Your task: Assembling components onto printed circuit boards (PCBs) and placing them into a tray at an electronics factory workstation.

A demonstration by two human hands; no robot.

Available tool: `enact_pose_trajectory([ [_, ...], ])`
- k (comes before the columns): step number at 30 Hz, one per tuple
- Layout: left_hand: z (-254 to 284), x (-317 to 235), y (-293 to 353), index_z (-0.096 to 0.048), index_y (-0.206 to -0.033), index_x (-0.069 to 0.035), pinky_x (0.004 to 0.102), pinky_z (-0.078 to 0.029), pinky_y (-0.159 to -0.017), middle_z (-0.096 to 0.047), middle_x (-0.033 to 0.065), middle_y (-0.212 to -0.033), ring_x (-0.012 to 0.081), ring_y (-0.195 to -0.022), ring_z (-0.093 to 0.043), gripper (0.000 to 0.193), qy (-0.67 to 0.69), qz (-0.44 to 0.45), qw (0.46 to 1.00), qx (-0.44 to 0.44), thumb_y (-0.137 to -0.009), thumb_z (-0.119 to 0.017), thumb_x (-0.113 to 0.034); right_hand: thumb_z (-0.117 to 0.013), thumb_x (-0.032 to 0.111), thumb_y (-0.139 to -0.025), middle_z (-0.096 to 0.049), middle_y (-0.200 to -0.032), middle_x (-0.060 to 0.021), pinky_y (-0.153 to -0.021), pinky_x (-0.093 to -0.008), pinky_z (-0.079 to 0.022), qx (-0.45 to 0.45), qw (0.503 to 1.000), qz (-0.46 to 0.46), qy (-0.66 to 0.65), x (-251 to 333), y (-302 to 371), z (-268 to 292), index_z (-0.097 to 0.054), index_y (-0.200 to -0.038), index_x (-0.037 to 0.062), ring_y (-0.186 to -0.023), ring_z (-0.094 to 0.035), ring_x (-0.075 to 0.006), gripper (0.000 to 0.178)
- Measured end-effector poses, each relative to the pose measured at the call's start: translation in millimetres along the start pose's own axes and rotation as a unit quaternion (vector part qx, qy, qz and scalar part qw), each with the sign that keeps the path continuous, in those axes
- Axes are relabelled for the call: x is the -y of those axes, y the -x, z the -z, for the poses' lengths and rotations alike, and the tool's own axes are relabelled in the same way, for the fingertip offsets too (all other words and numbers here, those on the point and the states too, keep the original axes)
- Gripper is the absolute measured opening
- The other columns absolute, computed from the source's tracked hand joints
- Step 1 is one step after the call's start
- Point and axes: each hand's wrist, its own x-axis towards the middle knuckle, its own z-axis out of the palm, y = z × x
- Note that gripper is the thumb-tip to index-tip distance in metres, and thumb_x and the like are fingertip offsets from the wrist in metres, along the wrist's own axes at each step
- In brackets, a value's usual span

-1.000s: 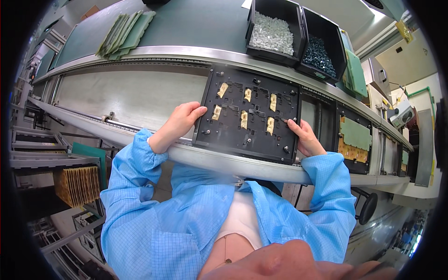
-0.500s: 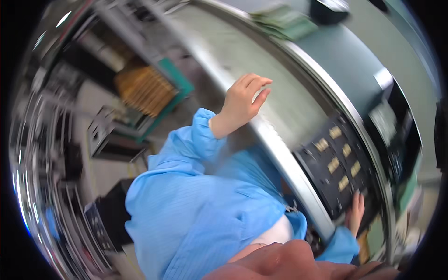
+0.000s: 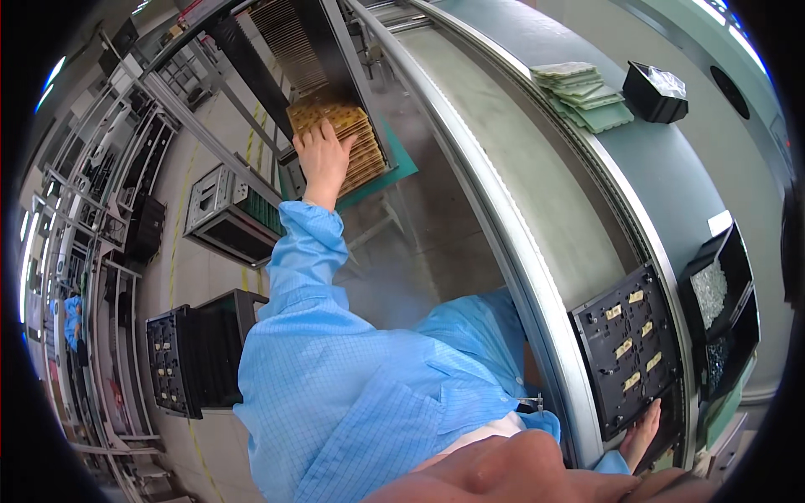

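My left hand (image 3: 321,161) reaches out to the far left, fingers spread over the near edge of a stack of yellow-brown circuit boards (image 3: 365,155) standing in a dark rack (image 3: 331,50). Its fingertips appear to touch the boards; no board is lifted. At the lower right, my right hand (image 3: 644,432) lies with straight fingers against the near edge of a black fixture tray (image 3: 608,356). Several small pale-yellow boards (image 3: 624,348) sit in that tray. The right thumb is hidden. The tray lies on a conveyor (image 3: 520,168) between metal rails.
Beyond the conveyor, a shelf carries stacked pale-green sheets (image 3: 580,94), a black bin with a clear bag (image 3: 656,94) and black bins of small clear parts (image 3: 708,293). At left stand a grey slotted rack (image 3: 231,214) and a black rack with a fixture plate (image 3: 173,360).
My left hand has moved from above the conveyor's near rail leftward to the board stack. My right hand stays at the tray's edge. The view has shifted and is sharper.
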Motion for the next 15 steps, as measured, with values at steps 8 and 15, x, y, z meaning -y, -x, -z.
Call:
enact_pose_trajectory([
  [8, 46.2, 12.8, 32.0, -0.067, -0.111, -0.011, 0.0408, -0.042, -0.096, -0.063, 0.0028, -0.096, 0.0213, -0.097, -0.059, 0.028, -0.002, -0.147, 0.982, -0.118, -0.084, -0.069, -0.013, -0.058, 0.041, -0.1, -0.057, -0.13, -0.0004, -0.096, -0.0301, -0.04, 0.012, 0.999, 0.002, 0.048, -2.0, -11.3, -2.4, -0.051, -0.138, 0.0094, -0.117, -0.053, -0.0134, 0.05],
  [15, 156.9, -56.0, 86.1, -0.073, -0.106, -0.011, 0.0385, -0.041, -0.089, -0.069, 0.0002, -0.102, 0.0181, -0.088, -0.063, 0.027, 0.199, -0.237, 0.93, -0.198, -0.079, -0.074, -0.01, -0.055, 0.023, -0.103, -0.061, -0.126, -0.0139, -0.102, -0.0317, -0.043, -0.131, 0.91, 0.357, 0.166, 40.1, 42.5, -61.4, -0.051, -0.134, -0.0028, -0.116, -0.058, -0.0204, 0.041],
])
